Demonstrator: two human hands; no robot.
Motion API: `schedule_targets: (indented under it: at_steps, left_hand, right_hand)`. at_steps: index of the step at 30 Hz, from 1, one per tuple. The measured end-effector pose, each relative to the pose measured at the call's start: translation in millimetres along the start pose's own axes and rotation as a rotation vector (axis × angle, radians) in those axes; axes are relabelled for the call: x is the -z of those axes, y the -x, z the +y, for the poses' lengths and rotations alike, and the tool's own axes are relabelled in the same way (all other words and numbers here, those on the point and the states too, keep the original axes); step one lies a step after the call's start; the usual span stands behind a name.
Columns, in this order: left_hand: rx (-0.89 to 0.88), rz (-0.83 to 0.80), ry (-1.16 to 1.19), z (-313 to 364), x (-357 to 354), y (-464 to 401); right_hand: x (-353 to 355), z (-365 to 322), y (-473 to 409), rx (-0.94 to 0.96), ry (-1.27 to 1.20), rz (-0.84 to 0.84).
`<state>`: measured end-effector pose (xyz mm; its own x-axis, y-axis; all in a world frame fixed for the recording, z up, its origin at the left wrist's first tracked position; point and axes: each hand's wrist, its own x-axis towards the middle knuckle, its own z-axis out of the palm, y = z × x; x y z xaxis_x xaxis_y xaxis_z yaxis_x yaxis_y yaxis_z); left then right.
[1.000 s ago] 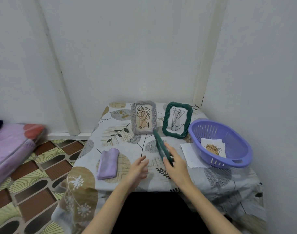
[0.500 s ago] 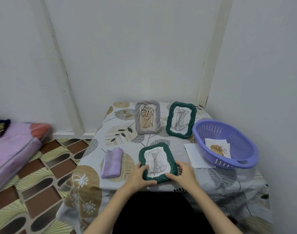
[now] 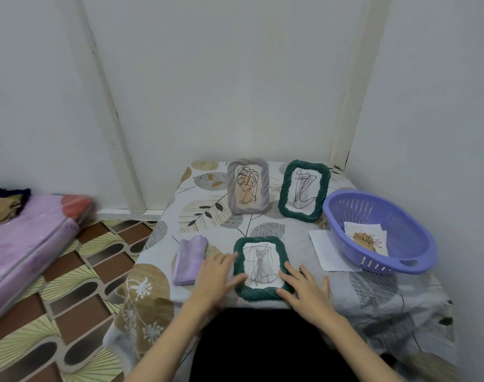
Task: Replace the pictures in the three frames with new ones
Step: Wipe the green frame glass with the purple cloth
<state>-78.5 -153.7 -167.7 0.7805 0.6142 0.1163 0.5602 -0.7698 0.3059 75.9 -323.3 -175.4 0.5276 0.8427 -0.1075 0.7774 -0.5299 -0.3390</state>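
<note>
Hands frame the green frame (image 3: 260, 267) that lies flat, face up, at the near edge of the table (image 3: 290, 232). The left hand (image 3: 217, 274) rests against the frame's left border with fingers spread and loose, gripping nothing. The right hand (image 3: 307, 289) lies at the frame's lower right corner, fingers splayed on the tablecloth and touching the rim, also holding nothing. Inside the frame sits a scribbled line drawing over a pale cat picture.

Behind this frame, toward the wall, stand two more: a grey frame (image 3: 248, 186) with a leaf sketch, and just right of it a second green frame (image 3: 304, 191) with a black squiggle, both propped upright. Left of the flat frame, just beyond the left hand, lies a folded lilac cloth (image 3: 188, 259). To its right sits a purple basket (image 3: 378, 230) holding a printed picture (image 3: 366, 238), with a white sheet (image 3: 327, 253) tucked partly beneath the basket's near side.
</note>
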Motion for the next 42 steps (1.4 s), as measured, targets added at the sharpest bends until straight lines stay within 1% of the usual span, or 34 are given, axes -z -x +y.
schedule_targets:
  at_steps: [2,3,4,5,6,7,9,10,13,16,18,19,20,22,23,24,26,27,29,31,33,36,37,39,42]
  left_hand:
    - [0.127,0.257,0.059,-15.3,14.2,-6.8]
    - [0.259,0.314,0.04,-24.6,21.7,-9.2]
    - [0.43,0.29,0.039,-35.1,27.8,-12.4]
    - [0.605,0.199,0.079,-42.9,34.4,-14.6]
    - [0.723,0.087,0.144,-49.8,38.4,-17.6]
    - [0.766,0.011,0.211,-53.5,41.1,-19.9]
    - [0.743,-0.084,0.27,-55.2,46.3,-26.1]
    - [0.747,-0.107,0.303,-55.2,48.8,-29.9]
    - [0.809,-0.116,0.549,-57.6,52.5,-35.8]
    - [0.769,-0.124,0.766,-54.3,52.6,-35.3]
    - [0.707,-0.07,0.859,-51.9,49.9,-34.2]
    - [0.677,-0.037,0.913,-49.0,48.1,-32.2]
    - [0.645,-0.007,0.978,-48.1,43.1,-32.8]
    - [0.597,0.009,1.063,-37.7,38.5,-29.6]
    - [0.563,0.006,1.108,-27.2,40.0,-26.9]
    - [0.532,-0.002,1.173,-13.1,42.8,-24.0]
    - [0.471,-0.077,1.297,10.0,42.7,-21.3]
    - [0.433,-0.113,1.348,21.0,41.9,-20.8]
    - [0.365,-0.145,1.429,34.8,38.8,-19.5]
    - [0.337,-0.15,1.406,43.7,30.7,-19.9]
    - [0.312,-0.134,1.28,49.7,25.5,-19.1]
    - [0.244,-0.061,1.084,47.7,13.5,-22.7]
    - [0.26,-0.05,1.04,45.6,10.5,-24.3]
    - [0.302,-0.01,0.946,44.2,7.6,-24.8]
    - [0.266,0.062,0.737,37.6,3.2,-24.8]
  right_hand:
    - [0.6,2.2,0.8,-0.003,-0.029,0.003]
    - [0.3,3.1,1.5,-0.006,-0.051,0.006]
    - [0.1,3.3,2.1,-0.009,-0.076,0.01]
    - [0.3,3.3,2.8,-0.012,-0.1,0.013]
    - [1.0,2.9,3.5,-0.013,-0.121,0.017]
    - [2.2,2.1,4.1,-0.017,-0.138,0.02]
    - [4.0,0.4,5.2,-0.027,-0.159,0.024]
    - [4.4,-0.1,5.7,-0.032,-0.166,0.025]
    - [5.9,-0.5,6.8,-0.049,-0.177,0.023]
    - [13.2,-6.6,7.2,-0.076,-0.156,-0.001]
    - [18.5,-15.7,5.1,-0.089,-0.109,-0.001]
    - [20.7,-22.3,3.3,-0.082,-0.106,0.031]
    - [22.0,-29.5,0.4,-0.062,-0.156,0.086]
    - [26.4,-48.3,-6.3,-0.025,-0.439,0.199]
    - [29.8,-58.4,-9.5,-0.028,-0.618,0.217]
    - [33.7,-67.7,-13.5,-0.048,-0.786,0.208]
    - [41.8,-80.8,-21.7,-0.106,-1.079,0.178]
    - [45.1,-83.0,-25.7,-0.138,-1.178,0.173]
    - [49.1,-81.2,-30.2,-0.187,-1.269,0.17]
    - [50.0,-74.2,-30.3,-0.22,-1.325,0.145]
    - [48.2,-66.4,-29.8,-0.241,-1.361,0.125]
    - [41.1,-56.4,-33.2,-0.293,-1.367,0.133]
    - [37.9,-53.5,-35.4,-0.311,-1.348,0.134]
    - [32.1,-47.8,-40.1,-0.323,-1.229,0.143]
    - [28.9,-42.1,-42.9,-0.245,-0.834,0.149]
